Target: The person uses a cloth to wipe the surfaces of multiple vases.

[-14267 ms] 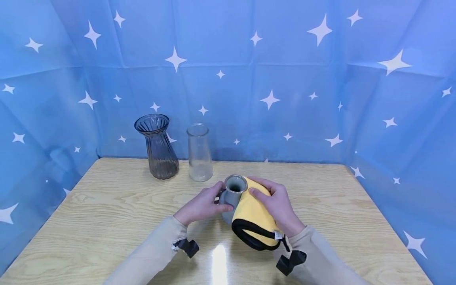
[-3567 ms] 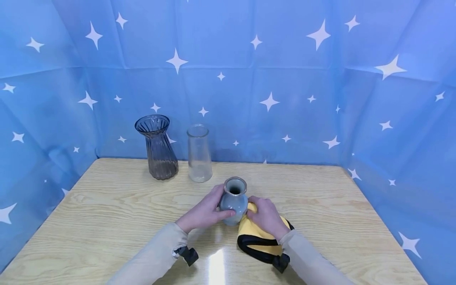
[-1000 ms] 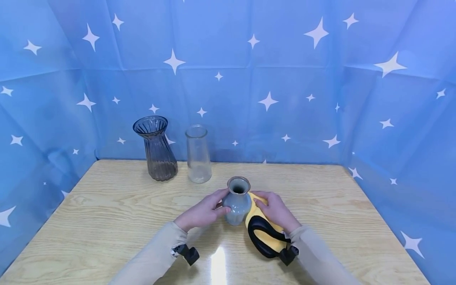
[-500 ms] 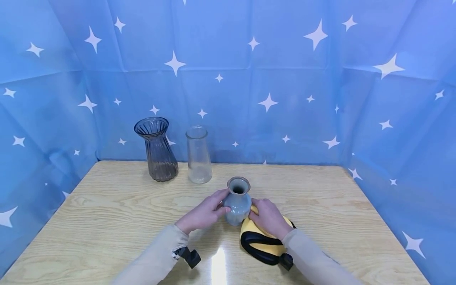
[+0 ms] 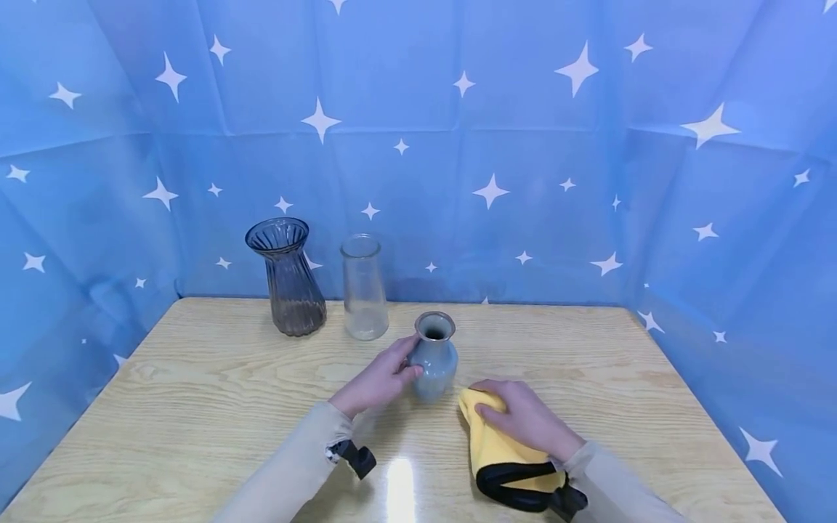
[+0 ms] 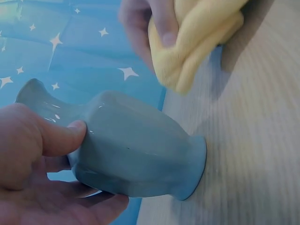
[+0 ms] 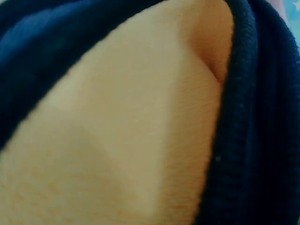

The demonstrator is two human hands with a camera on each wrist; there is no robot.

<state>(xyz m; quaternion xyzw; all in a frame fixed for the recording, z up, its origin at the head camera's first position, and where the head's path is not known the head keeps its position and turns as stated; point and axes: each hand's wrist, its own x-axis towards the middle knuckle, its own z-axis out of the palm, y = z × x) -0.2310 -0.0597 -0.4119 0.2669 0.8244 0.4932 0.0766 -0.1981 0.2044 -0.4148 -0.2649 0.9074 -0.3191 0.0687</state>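
Observation:
My left hand (image 5: 381,375) grips a glazed blue-grey ceramic vase (image 5: 434,369) from its left side, near the middle of the table. In the left wrist view the thumb lies on the shoulder of the vase (image 6: 131,145) and the fingers pass beneath it. Whether its foot touches the table I cannot tell. A folded yellow cloth (image 5: 492,443) with black edging is bunched in my right hand (image 5: 526,415), to the right of the vase and apart from it. The cloth (image 7: 122,122) fills the right wrist view, hiding the fingers there.
At the back left of the wooden table (image 5: 216,392) stand a ribbed smoky glass vase (image 5: 292,283) and a clear glass vase (image 5: 365,298). A blue curtain (image 5: 418,160) with white stars encloses the back and sides.
Earlier the right hand moved the cloth against the vase's side; now it has drawn away, right and nearer. The left hand has shifted the vase slightly away from me.

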